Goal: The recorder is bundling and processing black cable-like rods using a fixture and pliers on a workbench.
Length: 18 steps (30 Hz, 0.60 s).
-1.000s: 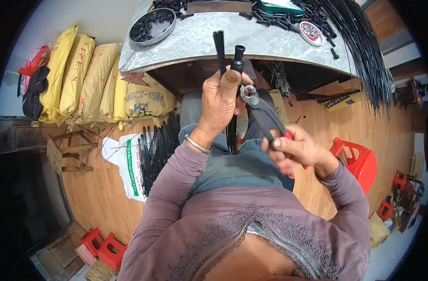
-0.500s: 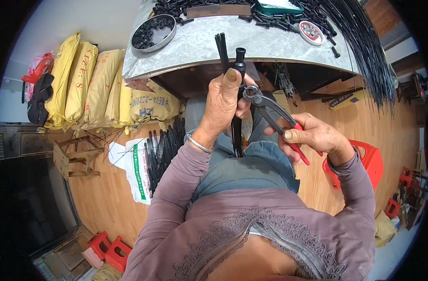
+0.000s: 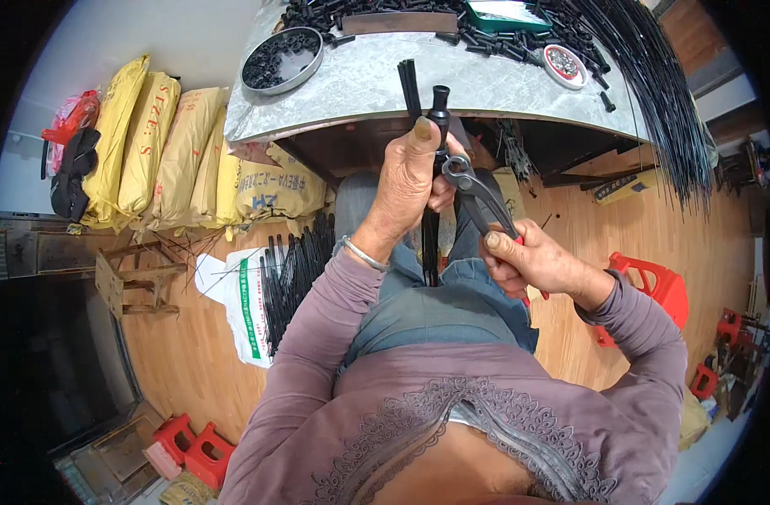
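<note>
My left hand [image 3: 404, 178] is closed around a bundle of thin black rods [image 3: 411, 91], whose other ends hang down over my lap. The same hand holds a black tubular fitting [image 3: 439, 103] upright, its flared tip above my thumb. My right hand [image 3: 532, 259] is wrapped around the red handles of a pair of end-cutting pincers [image 3: 488, 202]. The dark, rounded pincer head lies right beside my left fingers, just below the fitting. Whether the jaws bite on something there is hard to see.
Ahead stands a marble-patterned table [image 3: 359, 84] bearing a round tray [image 3: 301, 77] of small black parts, a small round dish [image 3: 565, 66] and heaped black fittings. Long black rods [image 3: 646, 93] overhang its right side. Yellow sacks [image 3: 153, 143] lean at left; a red stool [image 3: 654, 286] stands right.
The pincers' handles, spread apart before, are now squeezed together in my right hand, which has moved a little to the left. My left hand keeps its hold on the bundle and fitting.
</note>
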{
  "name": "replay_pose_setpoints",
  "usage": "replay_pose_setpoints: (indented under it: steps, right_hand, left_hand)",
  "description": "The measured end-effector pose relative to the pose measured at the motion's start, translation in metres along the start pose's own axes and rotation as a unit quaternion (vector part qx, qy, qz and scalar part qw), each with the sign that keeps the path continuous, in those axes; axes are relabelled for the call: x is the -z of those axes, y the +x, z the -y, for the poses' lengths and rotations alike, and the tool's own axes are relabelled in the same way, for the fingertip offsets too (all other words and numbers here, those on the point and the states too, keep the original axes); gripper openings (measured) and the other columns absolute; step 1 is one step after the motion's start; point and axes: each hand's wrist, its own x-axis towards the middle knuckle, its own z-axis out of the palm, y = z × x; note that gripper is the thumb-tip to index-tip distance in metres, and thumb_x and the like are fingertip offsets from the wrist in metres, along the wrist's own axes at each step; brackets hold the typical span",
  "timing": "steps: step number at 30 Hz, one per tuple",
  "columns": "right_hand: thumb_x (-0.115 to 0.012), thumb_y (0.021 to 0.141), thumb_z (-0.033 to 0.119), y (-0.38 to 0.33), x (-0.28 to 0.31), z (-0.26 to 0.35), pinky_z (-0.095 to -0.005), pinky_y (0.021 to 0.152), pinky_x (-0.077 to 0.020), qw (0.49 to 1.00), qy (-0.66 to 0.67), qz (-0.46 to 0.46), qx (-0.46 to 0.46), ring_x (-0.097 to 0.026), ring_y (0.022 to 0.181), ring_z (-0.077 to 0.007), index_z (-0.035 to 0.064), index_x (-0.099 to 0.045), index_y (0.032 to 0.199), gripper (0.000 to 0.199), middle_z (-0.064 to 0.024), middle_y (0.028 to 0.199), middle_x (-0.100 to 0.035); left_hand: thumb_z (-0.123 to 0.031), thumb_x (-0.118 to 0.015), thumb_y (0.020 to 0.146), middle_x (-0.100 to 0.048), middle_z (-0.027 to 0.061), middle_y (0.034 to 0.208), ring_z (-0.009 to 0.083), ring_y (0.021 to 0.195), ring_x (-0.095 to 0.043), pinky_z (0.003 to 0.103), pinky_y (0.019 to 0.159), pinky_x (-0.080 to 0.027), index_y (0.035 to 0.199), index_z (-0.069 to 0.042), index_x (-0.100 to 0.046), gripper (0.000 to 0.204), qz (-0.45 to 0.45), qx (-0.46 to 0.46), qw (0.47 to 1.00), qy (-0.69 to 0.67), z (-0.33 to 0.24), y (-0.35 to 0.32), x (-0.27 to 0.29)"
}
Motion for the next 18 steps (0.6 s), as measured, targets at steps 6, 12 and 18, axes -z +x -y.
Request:
replay_pose_setpoints:
  steps: [6, 12, 18]
  right_hand:
    - [-0.061, 0.086, 0.018, 0.026, 0.078, 0.018, -0.0405, 0.060, -0.0473, 0.697, -0.518, -0.379, 0.322, -0.061, 0.072, -0.0369, 0.0023, -0.058, 0.091, 0.017, -0.0183, 0.075, -0.060]
    - [-0.064, 0.084, 0.022, 0.045, 0.225, 0.079, -0.0451, 0.071, -0.0478, 0.581, -0.565, -0.565, 0.152, -0.062, 0.084, -0.0388, 0.0072, -0.065, 0.100, 0.022, -0.0208, 0.087, -0.065]
    - [-0.067, 0.080, 0.028, 0.066, 0.244, 0.105, -0.0437, 0.080, -0.0498, 0.651, -0.568, -0.501, 0.047, -0.065, 0.094, -0.0346, 0.0095, -0.069, 0.106, 0.032, -0.0177, 0.095, -0.068]
  left_hand:
    - [-0.060, -0.044, 0.094, -0.041, 0.0005, 0.052, 0.0083, 0.039, -0.038, 0.024, 0.037, -0.031, 0.088, 0.003, -0.054, 0.064, -0.111, -0.001, 0.993, 0.033, 0.000, 0.008, 0.008]
    - [-0.060, -0.042, 0.094, -0.041, 0.0001, 0.053, 0.0084, 0.040, -0.039, 0.023, 0.038, -0.032, 0.091, 0.003, -0.055, 0.065, -0.085, 0.002, 0.994, 0.063, 0.011, 0.029, 0.002]
    - [-0.061, -0.041, 0.094, -0.043, 0.0009, 0.055, 0.0085, 0.042, -0.041, 0.023, 0.039, -0.034, 0.092, 0.003, -0.054, 0.065, -0.098, 0.017, 0.993, 0.060, 0.015, 0.039, 0.009]
